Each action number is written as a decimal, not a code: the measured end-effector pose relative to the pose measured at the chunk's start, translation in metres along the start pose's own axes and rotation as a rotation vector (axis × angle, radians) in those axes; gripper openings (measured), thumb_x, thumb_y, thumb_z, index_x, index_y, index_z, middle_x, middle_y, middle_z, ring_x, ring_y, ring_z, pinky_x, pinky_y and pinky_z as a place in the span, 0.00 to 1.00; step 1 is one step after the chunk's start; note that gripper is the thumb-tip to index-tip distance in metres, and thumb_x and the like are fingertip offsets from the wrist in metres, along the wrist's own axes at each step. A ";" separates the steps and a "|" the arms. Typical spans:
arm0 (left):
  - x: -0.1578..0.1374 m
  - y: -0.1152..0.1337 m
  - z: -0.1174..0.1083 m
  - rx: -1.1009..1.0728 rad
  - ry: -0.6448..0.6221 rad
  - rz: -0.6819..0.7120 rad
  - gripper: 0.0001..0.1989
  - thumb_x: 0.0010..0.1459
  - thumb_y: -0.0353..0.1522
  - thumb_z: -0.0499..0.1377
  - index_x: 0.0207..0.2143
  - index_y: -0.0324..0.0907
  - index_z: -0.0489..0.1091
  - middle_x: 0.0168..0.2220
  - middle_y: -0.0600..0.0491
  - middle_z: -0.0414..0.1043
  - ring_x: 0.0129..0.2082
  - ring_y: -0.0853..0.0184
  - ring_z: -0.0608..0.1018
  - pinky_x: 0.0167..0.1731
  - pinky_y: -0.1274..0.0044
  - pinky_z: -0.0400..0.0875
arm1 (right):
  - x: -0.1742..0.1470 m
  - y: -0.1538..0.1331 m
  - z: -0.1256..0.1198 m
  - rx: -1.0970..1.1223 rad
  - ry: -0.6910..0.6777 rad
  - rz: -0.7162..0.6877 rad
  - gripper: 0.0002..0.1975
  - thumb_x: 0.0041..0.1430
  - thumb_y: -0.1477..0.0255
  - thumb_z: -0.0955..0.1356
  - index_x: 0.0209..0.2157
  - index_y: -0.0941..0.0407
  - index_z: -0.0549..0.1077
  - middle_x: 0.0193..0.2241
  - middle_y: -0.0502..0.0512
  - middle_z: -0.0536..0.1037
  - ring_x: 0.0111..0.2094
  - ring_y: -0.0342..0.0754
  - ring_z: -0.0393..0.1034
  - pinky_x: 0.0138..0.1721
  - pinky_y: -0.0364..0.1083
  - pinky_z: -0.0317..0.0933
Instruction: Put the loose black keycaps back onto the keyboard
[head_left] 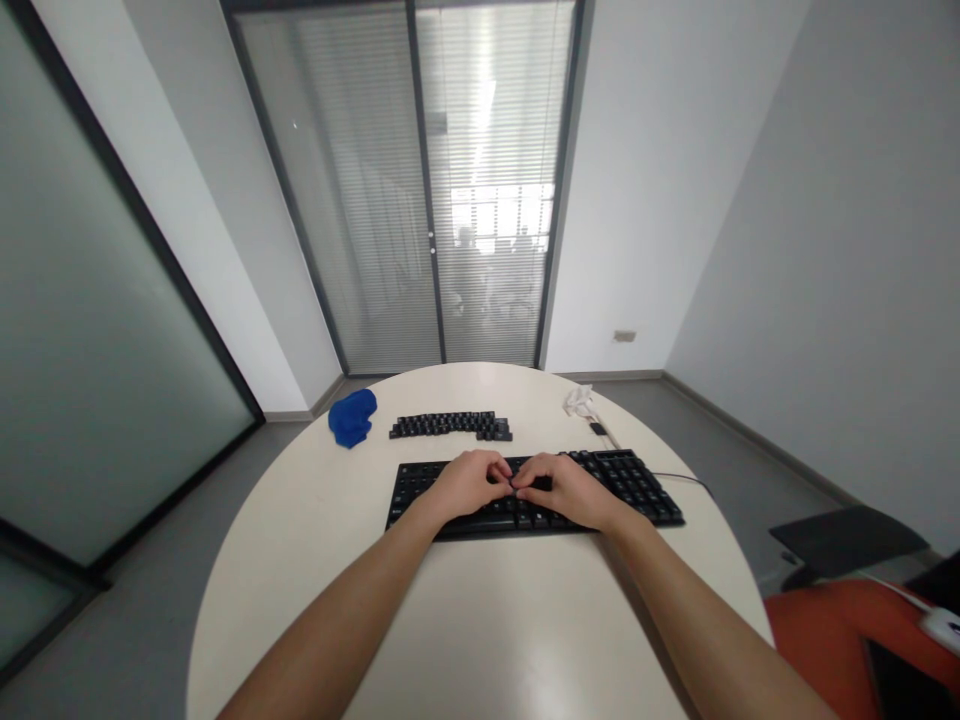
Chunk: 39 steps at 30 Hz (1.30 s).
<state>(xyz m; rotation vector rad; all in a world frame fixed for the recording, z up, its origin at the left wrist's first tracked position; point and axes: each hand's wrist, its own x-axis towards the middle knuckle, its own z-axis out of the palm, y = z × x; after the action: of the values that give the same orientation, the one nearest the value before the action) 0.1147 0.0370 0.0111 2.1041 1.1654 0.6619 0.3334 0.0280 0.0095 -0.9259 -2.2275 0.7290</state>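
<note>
A black corded keyboard [525,515] lies across the round table, partly covered by my hands. My left hand [474,482] is over its middle, thumb and forefinger pinched together. From the other side my right hand [561,486] meets it in a similar pinch, the fingertips of both nearly touching. Between them is a small dark piece that looks like a keycap [514,489], mostly hidden by the fingers. Behind the keyboard, loose black keycaps [442,424] lie in close rows on the tabletop.
On the white table [300,560], a blue cloth [351,417] lies at the far left. A crumpled white tissue [579,401] and a small black item [598,429] are at the far right. The keyboard's cable [679,476] runs off the right edge. An orange chair [825,640] stands at right.
</note>
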 end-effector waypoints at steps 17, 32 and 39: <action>0.000 0.004 0.000 0.001 -0.010 0.044 0.08 0.53 0.28 0.63 0.38 0.41 0.77 0.37 0.52 0.81 0.38 0.64 0.81 0.40 0.76 0.73 | 0.000 0.004 0.001 0.026 -0.006 0.040 0.05 0.58 0.68 0.72 0.34 0.53 0.82 0.37 0.53 0.83 0.40 0.51 0.77 0.48 0.48 0.68; -0.001 0.006 0.000 -0.026 -0.029 0.026 0.07 0.54 0.28 0.64 0.37 0.40 0.76 0.36 0.51 0.81 0.37 0.65 0.81 0.39 0.76 0.73 | 0.001 0.004 0.000 0.101 -0.034 0.032 0.06 0.58 0.66 0.73 0.33 0.53 0.83 0.37 0.52 0.84 0.41 0.51 0.78 0.49 0.47 0.68; -0.001 0.005 0.002 -0.013 -0.022 0.036 0.07 0.55 0.28 0.63 0.38 0.40 0.75 0.36 0.52 0.80 0.37 0.65 0.81 0.38 0.77 0.73 | 0.001 0.006 0.000 0.076 -0.036 0.056 0.06 0.58 0.67 0.72 0.33 0.52 0.83 0.37 0.51 0.85 0.41 0.51 0.79 0.49 0.48 0.68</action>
<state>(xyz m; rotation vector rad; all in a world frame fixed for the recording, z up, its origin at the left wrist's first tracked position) 0.1181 0.0336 0.0130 2.1206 1.1101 0.6593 0.3349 0.0324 0.0058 -0.9477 -2.1966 0.8557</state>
